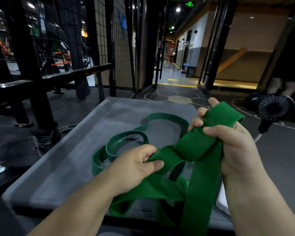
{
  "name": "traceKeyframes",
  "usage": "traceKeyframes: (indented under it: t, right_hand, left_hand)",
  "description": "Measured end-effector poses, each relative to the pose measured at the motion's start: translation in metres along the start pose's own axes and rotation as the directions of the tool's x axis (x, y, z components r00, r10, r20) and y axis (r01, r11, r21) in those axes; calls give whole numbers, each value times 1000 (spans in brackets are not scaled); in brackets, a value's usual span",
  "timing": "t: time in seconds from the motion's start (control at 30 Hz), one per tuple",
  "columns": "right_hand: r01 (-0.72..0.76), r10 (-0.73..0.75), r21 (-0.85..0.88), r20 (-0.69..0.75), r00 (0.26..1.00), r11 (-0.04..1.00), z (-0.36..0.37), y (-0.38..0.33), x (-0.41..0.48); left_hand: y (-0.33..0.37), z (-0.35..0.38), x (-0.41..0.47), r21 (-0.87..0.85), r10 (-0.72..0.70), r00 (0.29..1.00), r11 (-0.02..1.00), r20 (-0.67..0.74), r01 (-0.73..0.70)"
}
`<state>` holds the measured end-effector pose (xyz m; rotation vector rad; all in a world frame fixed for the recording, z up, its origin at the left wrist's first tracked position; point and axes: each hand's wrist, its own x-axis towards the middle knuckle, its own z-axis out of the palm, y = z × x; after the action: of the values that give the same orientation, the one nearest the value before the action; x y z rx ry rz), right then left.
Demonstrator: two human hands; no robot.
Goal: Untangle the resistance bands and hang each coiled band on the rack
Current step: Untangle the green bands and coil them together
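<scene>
Two bare hands hold a wide green band (192, 145) above a grey padded platform (71, 160). The right hand (232, 142) is closed around a folded part of the band, with the thumb pressed on top and the fingers wrapped behind it. The left hand (134, 166) pinches another part of the same band between thumb and fingers, just beside the right hand. From the hands the band falls toward the near edge of the platform in twisted folds, and further loops of green band (126, 142) lie flat on the platform, to the far left of the hands.

Little writing can be read. A dark ball (254, 101) on the floor at the far right carries a mark that looks like "3KG", but it is small and appears reversed. A green lit sign (189, 4) hangs from the ceiling; its symbol is too small to tell. A small black fan (274, 107) stands near the ball.

The floor is dark with hexagon lines, one hexagon is yellow. On the left stand black metal frames (32, 68) and a wire mesh wall (107, 40). A lit corridor runs far behind, with a blue bench (189, 66).
</scene>
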<state>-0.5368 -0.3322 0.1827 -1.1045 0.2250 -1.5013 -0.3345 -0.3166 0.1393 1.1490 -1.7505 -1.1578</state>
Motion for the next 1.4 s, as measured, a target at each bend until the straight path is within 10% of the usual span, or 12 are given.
traceKeyframes:
  t: [0.27, 0.47, 0.63, 1.0, 1.4]
  right_hand:
    - [-124, 114, -84, -117, 987, 989, 20, 39, -7]
    - [-124, 96, -54, -365, 926, 991, 15, 46, -5]
    - [-229, 156, -244, -283, 946, 942, 2, 47, -3]
    - [-269, 441, -704, 71, 895, 657, -10, 54, -15]
    - [-124, 411, -889, 77, 908, 441, -8, 51, -15]
  left_hand:
    - [-12, -9, -1, -358, -150, 971, 910, 185, 209]
    - [-22, -3, 7, 303, -246, 957, 934, 153, 191]
    - [-24, -3, 14, 286, -203, 976, 943, 83, 172]
    - [-25, -13, 11, -307, -106, 990, 943, 96, 130]
    - [-18, -19, 10, -596, -78, 996, 799, 38, 85]
